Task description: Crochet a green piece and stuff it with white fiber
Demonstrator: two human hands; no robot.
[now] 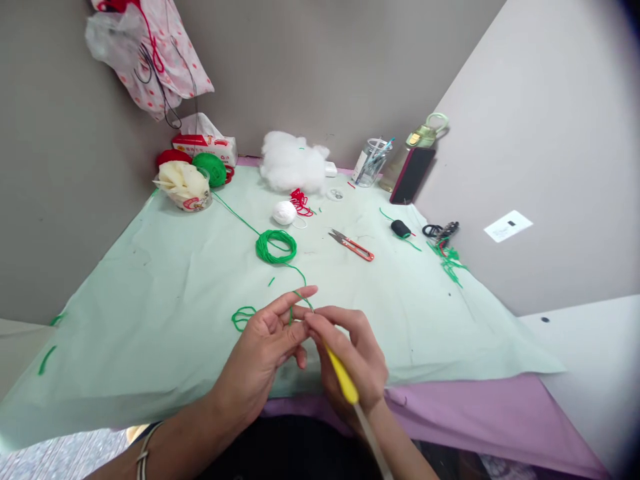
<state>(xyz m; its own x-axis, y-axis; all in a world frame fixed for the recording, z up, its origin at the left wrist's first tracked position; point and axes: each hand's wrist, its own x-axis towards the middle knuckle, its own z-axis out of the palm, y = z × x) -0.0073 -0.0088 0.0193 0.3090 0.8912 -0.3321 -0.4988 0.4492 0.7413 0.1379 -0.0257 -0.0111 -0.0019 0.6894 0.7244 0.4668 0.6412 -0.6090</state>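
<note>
Right hand point(356, 357): pinching a yellow-handled tool point(342, 375), its tip hidden at the meeting fingertips
Left hand point(270, 333): thumb and fingertips closed about green yarn point(304, 299), which crosses the raised index finger
Green coil point(277, 260): on the bench point(200, 287), just beyond the hands, strand running leftward-hand-side finger
Snips point(357, 249): red-handled, right of the coil
White ball point(285, 213): beyond the coil, beside red yarn point(299, 199)

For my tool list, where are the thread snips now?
In the head view, the thread snips lie right of centre, between the green yarn coil and the black oval piece.
</note>
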